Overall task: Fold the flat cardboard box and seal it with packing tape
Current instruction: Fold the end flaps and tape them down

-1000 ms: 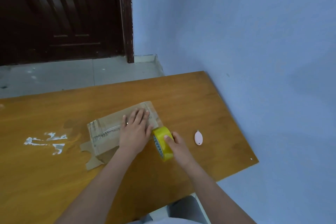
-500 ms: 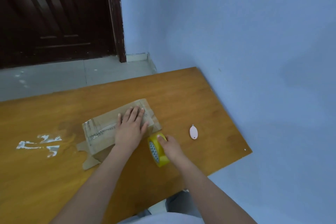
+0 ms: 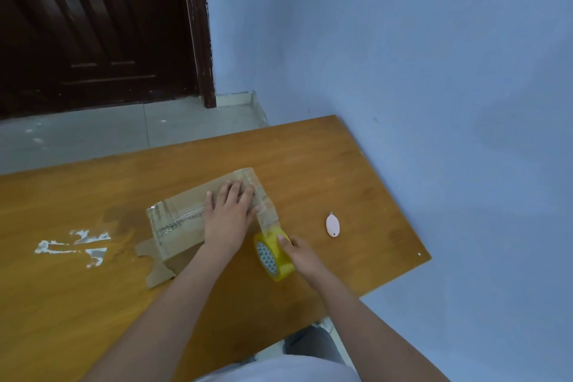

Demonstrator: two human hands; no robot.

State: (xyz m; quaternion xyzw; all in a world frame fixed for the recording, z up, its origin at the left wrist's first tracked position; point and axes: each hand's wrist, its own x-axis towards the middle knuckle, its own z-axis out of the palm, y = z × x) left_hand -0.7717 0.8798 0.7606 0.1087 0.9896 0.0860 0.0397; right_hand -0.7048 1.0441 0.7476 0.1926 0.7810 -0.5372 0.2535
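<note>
Tape roll had moved nearer us, gripped in our right hand | left hand spread flat, pressing box on counter | strip lengthened; cutting likely next.

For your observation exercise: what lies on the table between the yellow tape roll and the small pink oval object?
In the head view, only the right hand gripping the tape roll, then bare table up to the pink oval object.
</note>
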